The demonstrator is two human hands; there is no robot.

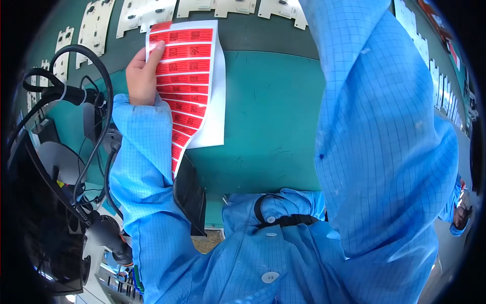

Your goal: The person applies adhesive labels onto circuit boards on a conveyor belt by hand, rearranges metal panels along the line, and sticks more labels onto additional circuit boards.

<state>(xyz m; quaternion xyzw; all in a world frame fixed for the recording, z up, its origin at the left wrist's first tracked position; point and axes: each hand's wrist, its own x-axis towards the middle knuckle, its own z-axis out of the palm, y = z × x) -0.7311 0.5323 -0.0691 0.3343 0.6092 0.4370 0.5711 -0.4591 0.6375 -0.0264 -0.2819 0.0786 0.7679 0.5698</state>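
Observation:
My left hand (144, 75) pinches the upper left edge of a sheet of red printed labels (188, 81), thumb on top. The sheet curves downward, its narrow lower end lying by my left sleeve. Behind it is a white sheet (217, 116), over the green mat (268, 116). My right arm, in a blue checked sleeve (379, 126), reaches up past the top edge of the view, so my right hand is out of sight.
Pale boards with small dark parts (147, 15) line the far edge. Black cables (104, 76) and a dark device (45, 218) stand at the left. A black object (190, 195) lies by my left forearm. Another person (459, 207) is at the far right.

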